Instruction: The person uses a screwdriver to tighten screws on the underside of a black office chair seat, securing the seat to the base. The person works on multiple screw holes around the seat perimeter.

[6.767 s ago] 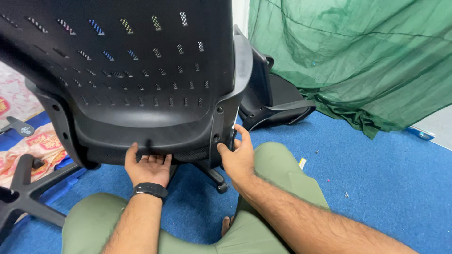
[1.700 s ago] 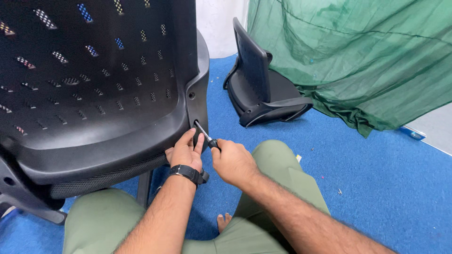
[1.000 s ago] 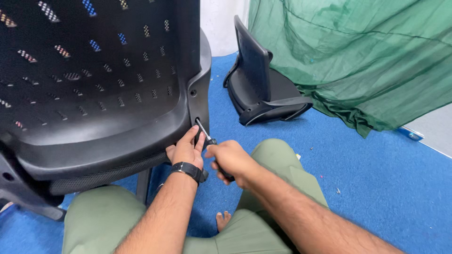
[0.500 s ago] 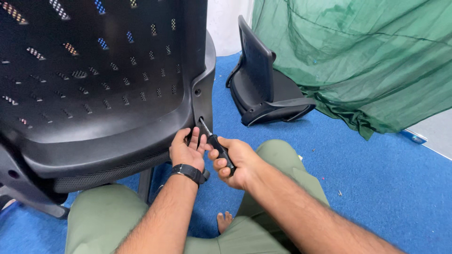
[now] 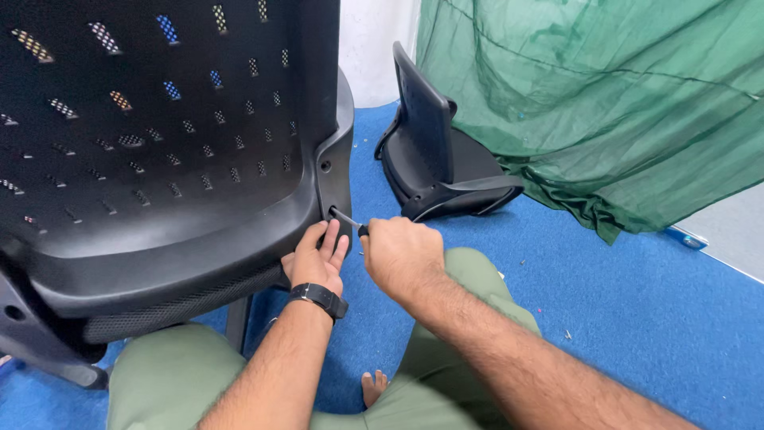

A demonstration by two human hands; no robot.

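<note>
A black office chair back (image 5: 167,151) with slotted holes fills the left of the head view. My right hand (image 5: 400,253) grips a black-handled screwdriver (image 5: 348,220), its metal tip set in a hole on the chair's right edge. My left hand (image 5: 314,260), with a black watch on its wrist, rests flat against the lower right edge of the chair just under that hole, fingers together and pointing up. My knees in olive trousers (image 5: 469,295) show below.
A second black chair part (image 5: 434,163) lies on the blue carpet (image 5: 637,302) behind my hands. A green net cloth (image 5: 589,95) hangs at the right. The chair's black base leg (image 5: 48,362) sits at the lower left. My bare toes (image 5: 372,388) rest on the carpet.
My right hand took up the screwdriver and brought its tip into the hole on the chair's edge. My left hand moved from the underside to the right edge.
</note>
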